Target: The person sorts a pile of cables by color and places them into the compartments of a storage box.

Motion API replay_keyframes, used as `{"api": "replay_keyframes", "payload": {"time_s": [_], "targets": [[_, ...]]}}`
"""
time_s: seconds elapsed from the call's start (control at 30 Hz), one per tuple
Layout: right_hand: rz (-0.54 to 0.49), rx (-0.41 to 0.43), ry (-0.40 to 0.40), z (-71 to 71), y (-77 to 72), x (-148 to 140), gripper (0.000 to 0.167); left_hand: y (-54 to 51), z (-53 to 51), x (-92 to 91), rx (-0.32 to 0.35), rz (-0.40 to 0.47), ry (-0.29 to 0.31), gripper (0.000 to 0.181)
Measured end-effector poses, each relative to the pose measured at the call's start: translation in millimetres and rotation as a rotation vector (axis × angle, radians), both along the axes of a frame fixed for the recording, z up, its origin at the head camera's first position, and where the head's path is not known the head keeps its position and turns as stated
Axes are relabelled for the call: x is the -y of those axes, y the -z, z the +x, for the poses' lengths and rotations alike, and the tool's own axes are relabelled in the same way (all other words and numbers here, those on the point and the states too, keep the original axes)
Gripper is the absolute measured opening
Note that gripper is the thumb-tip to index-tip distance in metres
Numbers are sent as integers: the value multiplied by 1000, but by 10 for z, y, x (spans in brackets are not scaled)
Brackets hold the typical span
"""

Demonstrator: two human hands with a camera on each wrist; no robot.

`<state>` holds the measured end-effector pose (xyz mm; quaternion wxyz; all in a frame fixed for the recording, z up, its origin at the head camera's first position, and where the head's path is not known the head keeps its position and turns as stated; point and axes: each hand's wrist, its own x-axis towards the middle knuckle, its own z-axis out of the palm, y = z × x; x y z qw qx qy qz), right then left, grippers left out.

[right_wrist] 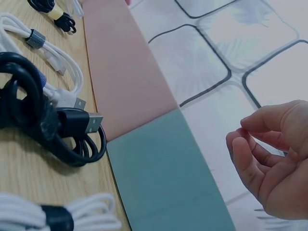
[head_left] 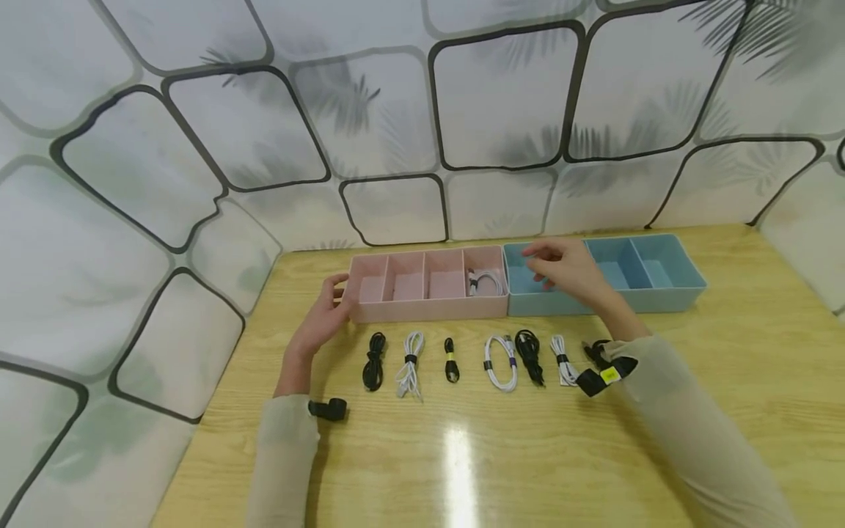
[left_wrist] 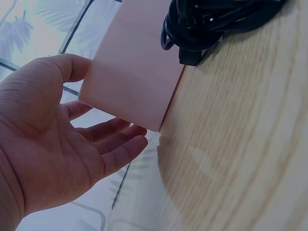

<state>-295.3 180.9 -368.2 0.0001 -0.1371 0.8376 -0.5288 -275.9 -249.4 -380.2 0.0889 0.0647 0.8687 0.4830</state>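
Note:
My left hand (head_left: 321, 315) rests at the left end of the pink divided box (head_left: 429, 311), thumb at the rim and fingers extended beside its end wall (left_wrist: 134, 82). Over the leftmost compartment of the blue divided box (head_left: 660, 299) hovers my right hand (head_left: 571, 271). Its fingers (right_wrist: 248, 163) are loosely bent, with nothing visible between them. A coiled white cable (head_left: 488, 280) lies in the pink box's rightmost compartment. In front of the boxes lie a black cable (head_left: 373, 363), a white cable (head_left: 411, 363) and a small black cable with a yellow band (head_left: 451, 361).
Farther right lie a white USB cable (head_left: 500, 364), a thicker black cable (head_left: 529, 357) and a white bundle (head_left: 561, 359). Another black cable (head_left: 597, 353) is partly hidden by the right wrist camera (head_left: 607, 375). A patterned wall (head_left: 502, 198) stands behind the wooden table (head_left: 383, 455).

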Motion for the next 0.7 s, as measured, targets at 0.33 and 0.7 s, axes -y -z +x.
{"api": "replay_keyframes", "payload": {"time_s": [0.33,0.7], "targets": [[19,1,15,235,-44,-193,31,-67,40,-30,-7,44,3,61],[36,65,-15,416,109,-315,34,-44,61,-30,11,54,7,62]]}}
